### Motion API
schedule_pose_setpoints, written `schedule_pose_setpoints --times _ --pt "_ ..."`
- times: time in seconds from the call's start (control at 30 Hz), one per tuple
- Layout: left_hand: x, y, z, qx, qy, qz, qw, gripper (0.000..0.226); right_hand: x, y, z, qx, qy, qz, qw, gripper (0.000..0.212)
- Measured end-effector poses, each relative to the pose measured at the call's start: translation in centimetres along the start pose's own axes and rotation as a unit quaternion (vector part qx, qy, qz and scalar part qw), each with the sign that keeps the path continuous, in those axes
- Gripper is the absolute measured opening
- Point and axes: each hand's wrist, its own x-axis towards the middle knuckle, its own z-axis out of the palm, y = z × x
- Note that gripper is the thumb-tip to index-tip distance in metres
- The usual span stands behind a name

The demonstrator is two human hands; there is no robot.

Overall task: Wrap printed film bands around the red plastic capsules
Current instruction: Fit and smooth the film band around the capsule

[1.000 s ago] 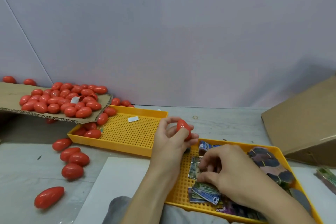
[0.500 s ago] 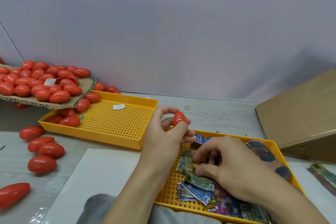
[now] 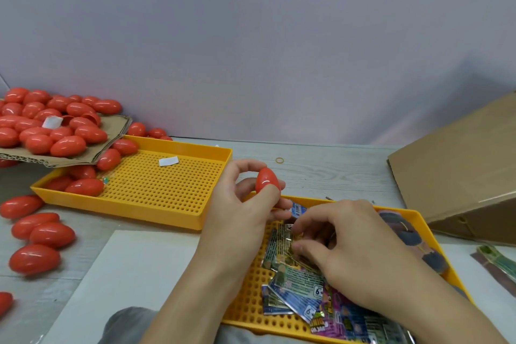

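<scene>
My left hand [image 3: 243, 209] grips a red plastic capsule [image 3: 265, 179] upright between thumb and fingers, above the near yellow tray's [image 3: 424, 227] far edge. My right hand [image 3: 343, 248] reaches into that tray and pinches at a printed film band [image 3: 282, 243] on top of a loose pile of bands [image 3: 301, 288]; its fingertips are partly hidden. Several bare red capsules lie heaped on a cardboard sheet [image 3: 111, 131] at the far left.
A second yellow perforated tray [image 3: 167, 190] sits left of centre with a few capsules at its left end. Loose capsules [image 3: 42, 234] lie on the table at left. A brown cardboard box [image 3: 460, 176] stands at right. A white sheet [image 3: 134, 268] lies in front.
The view has shifted, so everything sits further left and lower. My left hand keeps hold of the capsule. My right hand stays in the near tray, working its fingers at the bands.
</scene>
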Motion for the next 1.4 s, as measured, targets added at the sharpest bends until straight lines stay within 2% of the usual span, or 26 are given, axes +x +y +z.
schedule_pose_setpoints --times 0.13,0.27,0.37,0.6,0.7,0.83,1.0,1.23,1.4 --pt "0.0 0.0 0.1 0.001 0.003 0.002 1.0 0.021 -0.1 -0.3 0.1 -0.029 -0.027 0.013 0.999 0.027" --pt "0.0 0.0 0.2 -0.003 0.009 -0.001 1.0 0.022 0.1 -0.4 0.3 -0.013 -0.022 0.012 1.0 0.019" --pt "0.1 0.0 0.2 -0.001 0.009 -0.003 1.0 0.023 0.1 -0.4 0.5 0.002 -0.028 0.013 1.0 0.022" --pt "-0.1 0.0 0.3 0.014 0.008 0.002 1.0 0.023 0.0 -0.3 0.2 -0.024 -0.009 0.0 1.0 0.007" --pt "-0.1 -0.1 0.3 0.02 0.009 0.003 1.0 0.024 -0.1 -0.5 -0.1 -0.059 0.02 0.005 0.998 0.011" --pt "-0.1 -0.2 0.3 0.024 0.005 0.005 1.0 0.025 -0.3 -1.0 -0.4 -0.083 -0.004 0.047 0.995 0.028" --pt "-0.1 -0.1 0.4 0.031 -0.001 0.008 0.999 0.026 -0.2 -1.2 -0.2 -0.08 -0.039 0.077 0.993 0.024" --pt "-0.2 0.0 0.4 0.034 -0.002 0.007 0.999 0.025 -0.1 -0.6 0.1 -0.029 -0.032 0.059 0.997 0.016" --pt "-0.1 -0.1 0.4 0.036 0.007 0.017 0.999 0.024 0.2 -0.6 0.0 0.141 0.066 0.021 0.988 0.021"
